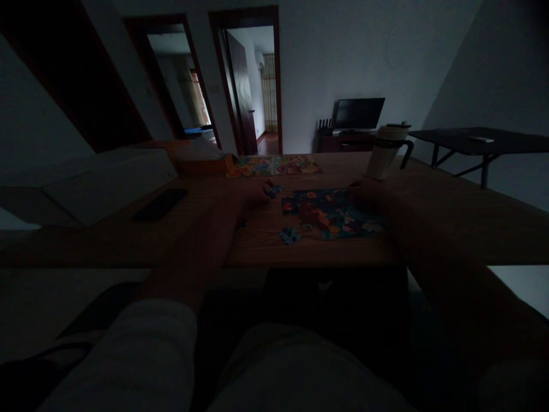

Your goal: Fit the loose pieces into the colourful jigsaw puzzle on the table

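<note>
Dim room, watched from afar through the head camera: an open doorway (253, 86) ahead, a black monitor (358, 113) on a low cabinet (345, 143), a dark side table (476, 140) to the right. On the wooden table (309, 252) lie a black phone (159, 204), a lidded travel mug (386, 151) and, at the far edge, a colourful picture sheet (273, 166). Centre: a jigsaw patch (334, 214), largely joined, its outline ragged. Loose blue pieces (289, 234) remain outside it. My read of the left hand (253, 193): fingers gathered at a piece (274, 190), pinch unclear in this light. Right hand (364, 191) lies at the patch's far edge; grip cannot be told.
</note>
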`<state>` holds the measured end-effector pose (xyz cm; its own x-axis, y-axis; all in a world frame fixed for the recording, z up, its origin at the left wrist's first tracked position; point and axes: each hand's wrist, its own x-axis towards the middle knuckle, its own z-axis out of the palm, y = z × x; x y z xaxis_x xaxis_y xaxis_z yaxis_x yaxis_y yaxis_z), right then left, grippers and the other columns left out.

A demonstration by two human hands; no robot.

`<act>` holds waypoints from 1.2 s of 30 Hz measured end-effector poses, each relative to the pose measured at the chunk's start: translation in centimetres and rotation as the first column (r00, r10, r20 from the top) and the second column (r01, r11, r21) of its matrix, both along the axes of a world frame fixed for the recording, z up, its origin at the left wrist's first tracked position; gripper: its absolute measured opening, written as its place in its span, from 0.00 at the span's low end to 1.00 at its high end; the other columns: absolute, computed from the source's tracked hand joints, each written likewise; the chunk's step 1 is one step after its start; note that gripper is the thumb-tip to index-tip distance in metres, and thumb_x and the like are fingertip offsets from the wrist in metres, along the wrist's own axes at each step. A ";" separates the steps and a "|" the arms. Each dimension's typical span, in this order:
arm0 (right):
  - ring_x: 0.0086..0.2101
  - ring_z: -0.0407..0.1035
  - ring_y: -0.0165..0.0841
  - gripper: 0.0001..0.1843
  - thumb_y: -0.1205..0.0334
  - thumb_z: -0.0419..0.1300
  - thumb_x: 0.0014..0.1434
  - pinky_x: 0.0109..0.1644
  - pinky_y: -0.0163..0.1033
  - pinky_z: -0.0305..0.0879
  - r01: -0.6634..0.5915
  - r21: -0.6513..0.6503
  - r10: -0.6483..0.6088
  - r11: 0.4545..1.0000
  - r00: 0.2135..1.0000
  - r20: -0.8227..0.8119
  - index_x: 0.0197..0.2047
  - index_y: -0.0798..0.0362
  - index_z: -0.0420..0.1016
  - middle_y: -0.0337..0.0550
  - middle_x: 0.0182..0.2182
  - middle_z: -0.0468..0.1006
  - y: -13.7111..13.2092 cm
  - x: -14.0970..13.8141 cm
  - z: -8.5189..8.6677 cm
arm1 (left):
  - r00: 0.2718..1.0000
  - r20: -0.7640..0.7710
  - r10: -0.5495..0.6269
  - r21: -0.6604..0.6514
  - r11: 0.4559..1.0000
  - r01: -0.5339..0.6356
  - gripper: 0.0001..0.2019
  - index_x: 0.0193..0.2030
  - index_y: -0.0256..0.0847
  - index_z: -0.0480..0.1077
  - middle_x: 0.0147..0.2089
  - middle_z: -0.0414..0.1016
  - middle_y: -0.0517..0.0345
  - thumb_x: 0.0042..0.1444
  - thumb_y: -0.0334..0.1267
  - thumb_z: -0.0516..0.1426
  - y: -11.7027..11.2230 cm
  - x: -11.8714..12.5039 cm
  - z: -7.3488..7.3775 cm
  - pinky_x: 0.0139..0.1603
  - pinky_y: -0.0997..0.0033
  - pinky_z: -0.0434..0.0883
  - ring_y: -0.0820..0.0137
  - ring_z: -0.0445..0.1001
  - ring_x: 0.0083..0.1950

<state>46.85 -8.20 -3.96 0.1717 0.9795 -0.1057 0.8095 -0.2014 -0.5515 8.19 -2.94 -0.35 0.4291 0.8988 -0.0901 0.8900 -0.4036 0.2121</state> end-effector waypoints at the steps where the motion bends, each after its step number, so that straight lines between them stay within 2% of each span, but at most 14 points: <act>1: 0.28 0.72 0.32 0.13 0.62 0.56 0.71 0.32 0.35 0.66 0.004 0.001 -0.004 1.000 1.000 0.009 0.50 0.55 0.81 0.49 0.37 0.82 0.1 0.1 -0.1 | 1.000 0.005 -0.001 0.000 1.000 0.001 0.36 0.66 0.46 0.67 0.60 0.78 0.50 0.49 0.40 0.68 0.1 0.0 -0.1 0.50 0.68 0.73 0.60 0.77 0.54; 4: 0.28 0.72 0.32 0.13 0.62 0.55 0.72 0.31 0.35 0.66 0.000 -0.001 0.000 1.000 0.999 0.045 0.49 0.56 0.81 0.49 0.38 0.82 0.2 0.1 -0.1 | 0.998 0.066 -0.022 0.006 1.000 0.022 0.35 0.65 0.44 0.66 0.59 0.78 0.50 0.48 0.40 0.67 0.9 -0.1 -1.1 0.49 0.69 0.73 0.61 0.77 0.53; 8: 0.26 0.70 0.30 0.14 0.62 0.55 0.72 0.28 0.34 0.64 -0.007 0.000 0.007 1.000 0.999 0.050 0.50 0.57 0.80 0.49 0.38 0.82 0.0 -0.1 0.1 | 0.985 0.158 -0.069 0.102 0.993 0.053 0.32 0.63 0.42 0.68 0.59 0.76 0.49 0.50 0.42 0.67 1.7 0.2 -2.4 0.50 0.69 0.73 0.62 0.77 0.53; 11: 0.27 0.70 0.30 0.13 0.62 0.56 0.71 0.28 0.33 0.64 -0.006 -0.008 0.007 1.000 0.999 0.052 0.50 0.58 0.80 0.48 0.37 0.82 0.0 -0.1 0.2 | 0.973 0.209 -0.098 0.151 0.986 0.067 0.30 0.63 0.42 0.69 0.60 0.76 0.48 0.54 0.47 0.66 1.1 1.3 -2.9 0.52 0.68 0.73 0.61 0.76 0.54; 13: 0.26 0.70 0.31 0.13 0.62 0.56 0.71 0.28 0.34 0.64 -0.007 -0.011 0.007 1.000 0.999 0.052 0.49 0.57 0.80 0.49 0.36 0.82 0.0 -0.1 0.2 | 0.963 0.239 -0.124 0.151 0.985 0.089 0.27 0.62 0.41 0.70 0.59 0.77 0.48 0.58 0.47 0.64 0.5 2.4 -3.1 0.54 0.68 0.73 0.62 0.76 0.55; 17: 0.25 0.70 0.31 0.13 0.60 0.57 0.71 0.30 0.37 0.66 -0.012 -0.004 0.012 1.000 1.000 0.019 0.50 0.56 0.81 0.51 0.37 0.82 0.0 0.0 0.1 | 0.967 0.158 -0.199 0.145 0.974 0.177 0.17 0.58 0.40 0.76 0.58 0.80 0.50 0.64 0.40 0.57 -0.1 3.9 -3.2 0.59 0.67 0.72 0.63 0.78 0.56; 21: 0.26 0.69 0.30 0.14 0.62 0.56 0.71 0.29 0.34 0.64 -0.014 -0.013 0.014 1.000 0.999 0.032 0.52 0.59 0.80 0.51 0.40 0.82 0.0 -0.1 0.1 | 0.966 0.044 -0.256 0.152 0.957 0.247 0.19 0.60 0.45 0.78 0.60 0.80 0.56 0.66 0.36 0.53 -0.2 4.1 -3.2 0.64 0.67 0.69 0.64 0.77 0.59; 26: 0.26 0.68 0.29 0.15 0.63 0.55 0.72 0.27 0.33 0.61 -0.015 -0.004 0.015 1.000 0.997 0.071 0.52 0.59 0.80 0.50 0.38 0.82 0.0 -0.1 0.2 | 0.975 -0.022 -0.221 0.183 0.958 0.221 0.20 0.61 0.45 0.77 0.60 0.80 0.57 0.68 0.33 0.51 -0.3 4.1 -3.2 0.63 0.70 0.70 0.66 0.77 0.59; 31: 0.26 0.68 0.29 0.16 0.61 0.55 0.73 0.28 0.33 0.62 -0.007 -0.021 0.008 1.000 0.997 0.072 0.54 0.59 0.79 0.49 0.35 0.81 -0.4 -0.3 0.5 | 0.976 -0.031 -0.217 0.188 0.957 0.219 0.21 0.60 0.47 0.78 0.60 0.80 0.58 0.65 0.30 0.52 -0.3 4.1 -3.3 0.62 0.71 0.70 0.66 0.78 0.58; 36: 0.25 0.67 0.29 0.14 0.63 0.55 0.72 0.29 0.33 0.62 -0.013 -0.019 0.014 1.000 0.998 0.063 0.52 0.59 0.79 0.48 0.35 0.80 -0.5 -0.5 0.6 | 0.976 0.014 -0.219 0.186 0.959 0.213 0.20 0.61 0.44 0.76 0.59 0.80 0.56 0.65 0.36 0.54 -0.3 4.6 -3.6 0.61 0.70 0.71 0.65 0.77 0.58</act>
<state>46.36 -8.71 -3.33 0.1655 0.9797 -0.1129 0.8452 -0.1999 -0.4957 12.76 -3.25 -4.00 0.6147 0.7841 0.0850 0.7709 -0.6201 0.1456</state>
